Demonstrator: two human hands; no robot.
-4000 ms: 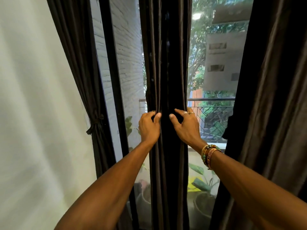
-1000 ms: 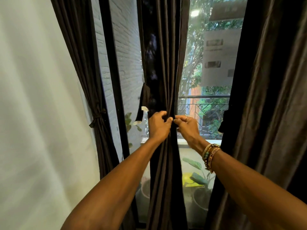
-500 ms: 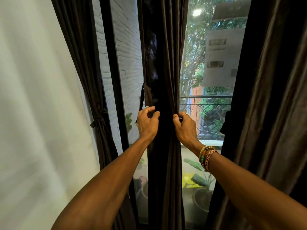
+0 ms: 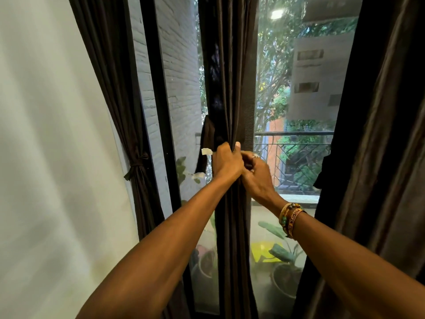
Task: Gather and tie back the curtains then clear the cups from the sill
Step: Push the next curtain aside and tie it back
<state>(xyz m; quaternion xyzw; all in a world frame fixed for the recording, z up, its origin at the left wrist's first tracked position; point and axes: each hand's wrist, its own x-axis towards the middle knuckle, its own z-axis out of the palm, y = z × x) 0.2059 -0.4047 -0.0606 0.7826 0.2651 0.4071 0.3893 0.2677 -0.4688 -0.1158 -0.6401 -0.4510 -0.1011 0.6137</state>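
Over by the white wall (image 4: 34, 157), the left curtain (image 4: 115, 93) is hanging already cinched by its tie (image 4: 136, 168), just beside the black window frame (image 4: 158, 107). Past the glass, the middle curtain (image 4: 232, 77) is hanging in a narrow gathered column. A dark strap (image 4: 207, 143) with a white tag (image 4: 206, 151) is dangling off its left edge. The person's left hand (image 4: 226, 164) is gripping the bunched folds, fingers curled round them and thumb pointing up. The right hand (image 4: 258, 180) is pressing in against it from the other side, touching it, its ringed fingers curled into the same bundle. Beaded bracelets (image 4: 290, 218) are sitting on that wrist. Potted plants (image 4: 284, 270) are standing outside, low behind the glass. The right curtain (image 4: 379, 157) is hanging loose at the far edge.
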